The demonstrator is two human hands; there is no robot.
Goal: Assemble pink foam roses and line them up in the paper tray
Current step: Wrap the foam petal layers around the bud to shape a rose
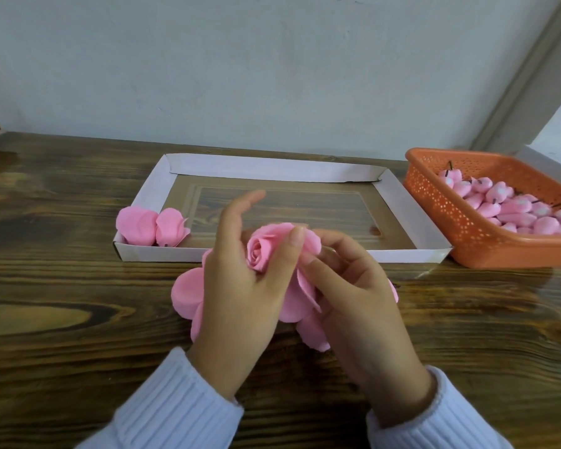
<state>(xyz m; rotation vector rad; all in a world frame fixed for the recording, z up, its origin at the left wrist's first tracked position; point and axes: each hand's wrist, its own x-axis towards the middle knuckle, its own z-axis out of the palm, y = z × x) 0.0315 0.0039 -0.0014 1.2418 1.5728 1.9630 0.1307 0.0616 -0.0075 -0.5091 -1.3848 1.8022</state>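
Note:
A pink foam rose (pixel 259 251) with a coiled centre is held above the table in front of the white paper tray (pixel 399 202). My left hand (pixel 240 293) grips it from the left, thumb pressed on an outer petal. From the right, my right hand (pixel 353 286) pinches the petals. Loose round pink petals (pixel 185 293) lie on the table under my hands. Two finished roses (pixel 153 226) sit in the tray's near left corner.
An orange perforated basket (pixel 434 202) with several pink rose buds on dark pins (pixel 515 209) stands right of the tray. A pale wall rises behind the dark wooden table (pixel 62 286). White ribbed sleeves cover both wrists.

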